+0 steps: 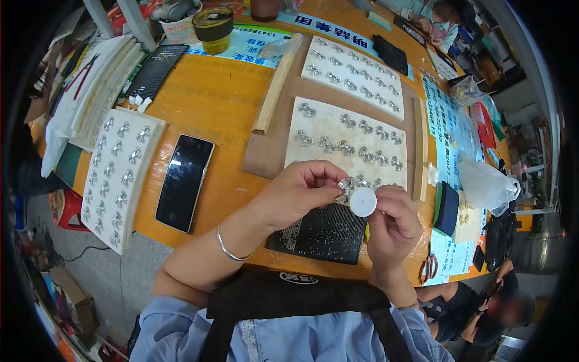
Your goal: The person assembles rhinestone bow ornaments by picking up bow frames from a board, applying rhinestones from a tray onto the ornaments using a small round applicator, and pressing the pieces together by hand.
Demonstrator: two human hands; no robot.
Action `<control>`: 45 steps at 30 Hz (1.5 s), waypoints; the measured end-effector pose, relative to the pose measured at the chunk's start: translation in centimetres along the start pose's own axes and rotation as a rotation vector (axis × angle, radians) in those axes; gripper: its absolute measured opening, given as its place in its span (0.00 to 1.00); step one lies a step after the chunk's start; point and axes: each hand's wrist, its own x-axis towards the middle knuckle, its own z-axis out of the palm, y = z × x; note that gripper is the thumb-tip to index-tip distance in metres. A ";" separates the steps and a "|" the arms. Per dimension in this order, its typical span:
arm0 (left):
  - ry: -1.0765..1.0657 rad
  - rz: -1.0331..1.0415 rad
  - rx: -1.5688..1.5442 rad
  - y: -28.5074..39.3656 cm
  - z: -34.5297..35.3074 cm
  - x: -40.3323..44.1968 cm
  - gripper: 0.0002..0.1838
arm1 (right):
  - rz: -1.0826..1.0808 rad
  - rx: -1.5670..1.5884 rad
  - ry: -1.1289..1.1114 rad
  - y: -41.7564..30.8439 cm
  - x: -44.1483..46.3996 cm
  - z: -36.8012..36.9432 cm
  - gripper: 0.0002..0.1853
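Between its thumb and fingers, my left hand [310, 190] pinches a small silver bow ornament [344, 185]. My right hand [393, 226] grips a small container with a round white end [363, 202]; its body is mostly hidden by the fingers. The two hands are close together, with the white end beside the ornament. Beneath them lies a black ridged tray [316, 238] dotted with tiny pale stones. Just beyond, a cream board [329, 111] carries rows of similar silver bows, and its near edge is partly covered by my hands.
Another board of bows [356, 57] lies farther back. Wooden strips [278, 84] flank the boards. At left are a phone [185, 184] and a stacked board with bows [123, 172]. Scissors [428, 268] and a plastic bag [485, 181] lie right. Other people sit at back right and lower right.
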 end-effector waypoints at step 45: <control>-0.054 -0.155 -0.117 -1.3 -0.8 0.6 0.11 | -0.067 -0.137 0.088 2.6 -0.5 -0.5 0.12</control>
